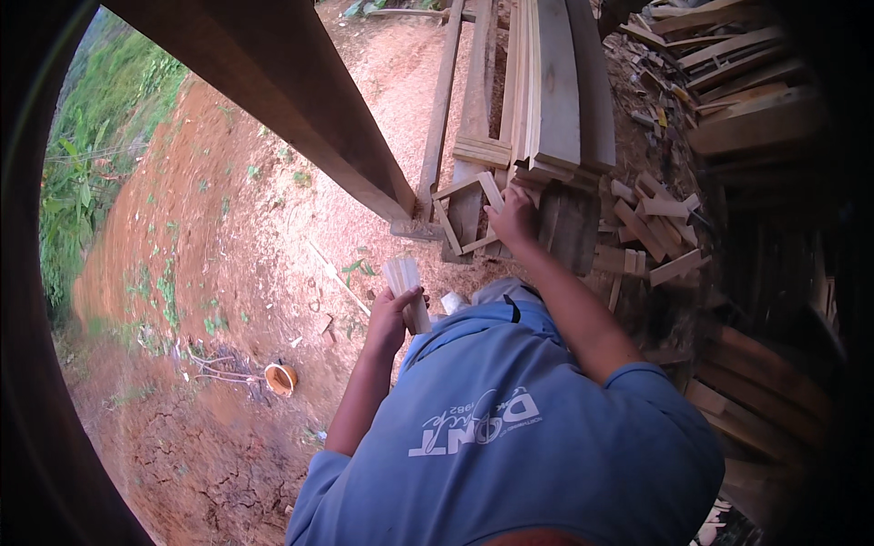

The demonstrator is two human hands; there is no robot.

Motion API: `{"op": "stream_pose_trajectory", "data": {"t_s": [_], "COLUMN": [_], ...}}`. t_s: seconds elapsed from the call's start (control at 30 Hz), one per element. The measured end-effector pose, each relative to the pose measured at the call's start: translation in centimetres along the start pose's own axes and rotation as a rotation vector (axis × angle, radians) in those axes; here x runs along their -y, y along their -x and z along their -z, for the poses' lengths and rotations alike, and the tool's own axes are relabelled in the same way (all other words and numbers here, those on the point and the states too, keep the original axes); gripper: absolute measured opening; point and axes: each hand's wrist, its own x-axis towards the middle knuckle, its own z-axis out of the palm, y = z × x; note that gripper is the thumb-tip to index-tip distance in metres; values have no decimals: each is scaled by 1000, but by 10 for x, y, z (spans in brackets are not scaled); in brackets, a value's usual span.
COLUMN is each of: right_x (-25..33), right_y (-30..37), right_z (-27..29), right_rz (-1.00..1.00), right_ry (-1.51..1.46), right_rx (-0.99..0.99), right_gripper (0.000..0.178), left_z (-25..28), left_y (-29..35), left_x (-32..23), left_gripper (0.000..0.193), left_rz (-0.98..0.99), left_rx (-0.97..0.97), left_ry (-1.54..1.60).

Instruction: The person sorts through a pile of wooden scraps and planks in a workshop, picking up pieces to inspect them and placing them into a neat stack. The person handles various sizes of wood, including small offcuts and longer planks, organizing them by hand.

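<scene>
My left hand (393,314) is closed around a bundle of short pale wooden slats (401,273), held upright in front of my body. Ahead and to the right, my right hand (517,218) reaches over the workbench (466,214), its fingers on a short wooden slat (492,193). That slat lies along the right side of a small rectangle of thin strips (445,227), whose near right corner is partly covered by my hand. A short stack of strips (482,150) lies across the bench just beyond.
Long planks (557,91) are piled beyond my right hand. A thick dark post (300,100) slants across the upper left. Wood offcuts (651,223) heap up at right, with stacked timber (756,118) behind. An orange bucket (280,379) lies on the red dirt at left.
</scene>
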Motion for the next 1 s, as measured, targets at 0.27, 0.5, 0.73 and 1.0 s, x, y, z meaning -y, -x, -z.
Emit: {"op": "stream_pose_trajectory", "data": {"t_s": [0.27, 0.5, 0.73, 1.0], "right_x": [4, 11, 8, 11], "right_y": [2, 2, 2, 5], "right_z": [-4, -1, -4, -4], "right_rz": [-55, -90, -92, -94], "right_ry": [16, 27, 60, 44], "right_rx": [-5, -11, -24, -120], "right_gripper": [31, 31, 33, 41], "left_z": [8, 16, 19, 22], "left_y": [-1, 0, 1, 4], "left_x": [-4, 0, 1, -1], "left_gripper": [24, 23, 23, 26], "left_rz": [10, 12, 31, 31], "left_rx": [10, -8, -10, -23], "left_ry": [-18, -5, -9, 3]}}
